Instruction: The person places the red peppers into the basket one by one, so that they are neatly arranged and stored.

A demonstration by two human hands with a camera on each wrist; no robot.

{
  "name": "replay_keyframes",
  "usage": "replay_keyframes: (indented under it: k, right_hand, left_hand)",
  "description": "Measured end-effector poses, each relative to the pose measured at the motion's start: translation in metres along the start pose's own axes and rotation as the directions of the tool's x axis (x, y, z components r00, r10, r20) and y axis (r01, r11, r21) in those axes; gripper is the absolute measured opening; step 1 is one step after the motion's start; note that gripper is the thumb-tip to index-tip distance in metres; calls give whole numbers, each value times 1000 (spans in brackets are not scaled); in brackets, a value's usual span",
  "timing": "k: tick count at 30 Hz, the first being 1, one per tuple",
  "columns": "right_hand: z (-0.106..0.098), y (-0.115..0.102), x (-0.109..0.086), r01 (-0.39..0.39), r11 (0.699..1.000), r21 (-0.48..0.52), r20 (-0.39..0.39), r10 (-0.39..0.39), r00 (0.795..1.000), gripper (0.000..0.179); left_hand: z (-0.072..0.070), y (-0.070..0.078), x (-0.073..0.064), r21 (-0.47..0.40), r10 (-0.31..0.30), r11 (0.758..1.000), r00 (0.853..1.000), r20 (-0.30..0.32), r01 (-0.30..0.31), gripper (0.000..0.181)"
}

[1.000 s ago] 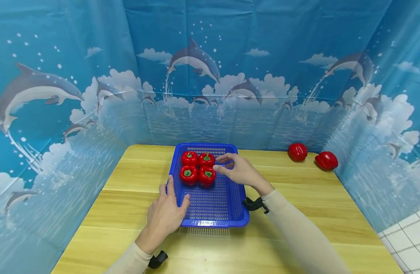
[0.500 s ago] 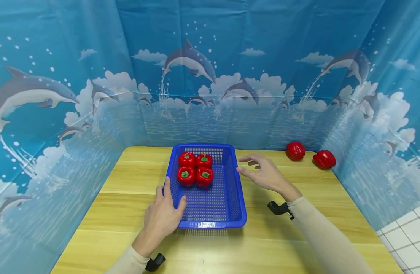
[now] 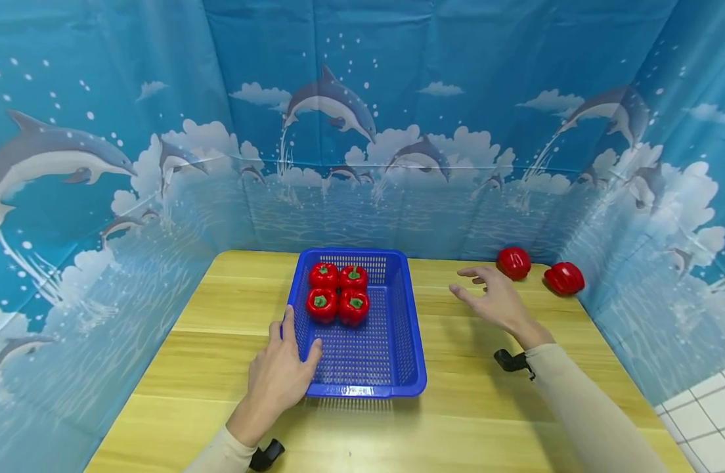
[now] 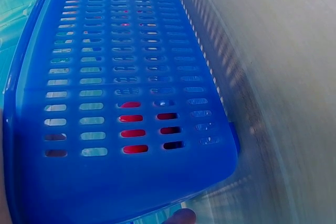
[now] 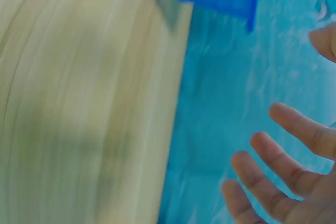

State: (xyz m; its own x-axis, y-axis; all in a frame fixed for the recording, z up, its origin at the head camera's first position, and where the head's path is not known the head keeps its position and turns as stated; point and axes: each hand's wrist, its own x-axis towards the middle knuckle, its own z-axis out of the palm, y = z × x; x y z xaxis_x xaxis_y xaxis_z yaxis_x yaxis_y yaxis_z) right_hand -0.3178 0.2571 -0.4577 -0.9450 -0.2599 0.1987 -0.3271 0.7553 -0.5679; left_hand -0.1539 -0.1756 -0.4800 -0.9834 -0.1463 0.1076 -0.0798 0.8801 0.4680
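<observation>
Presumably steadying the blue basket (image 3: pixel 368 392), the left hand (image 3: pixel 281 373) rests loose fingers at its rim; four red peppers (image 3: pixel 352 309) nestle stem-up inside, likely saving room; the right hand (image 3: pixel 500 301), spread and empty, hovers near two loose peppers (image 3: pixel 513 264) on the counter (image 3: pixel 469 401).

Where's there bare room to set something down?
Bare yellow wood-grain tabletop lies between the blue perforated plastic basket and the right hand; the basket's front-right floor is free. Crowded: its back left, with four red bell peppers; the far right corner, two more peppers.
</observation>
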Motion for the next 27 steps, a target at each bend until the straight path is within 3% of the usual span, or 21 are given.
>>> replay_keyframes:
  k: [5,15,20,27]
  right_hand:
    - [-2,29,10,-48,998,-35,-8,48,999,76]
    - [-22,76,32,-156,977,-149,51,165,985,82]
    - [-33,90,38,-220,961,-165,-8,222,975,84]
    - [-32,113,53,-249,955,-163,-128,230,965,78]
  left_hand:
    - [-1,-1,0,-6,1,1000,1000,-5,-1,102]
    - [-2,-3,-1,-8,-1,1000,1000,-10,1,101]
    - [-1,-2,1,-8,-11,1000,1000,5,11,101]
    - [0,-2,3,-10,-17,1000,1000,6,17,101]
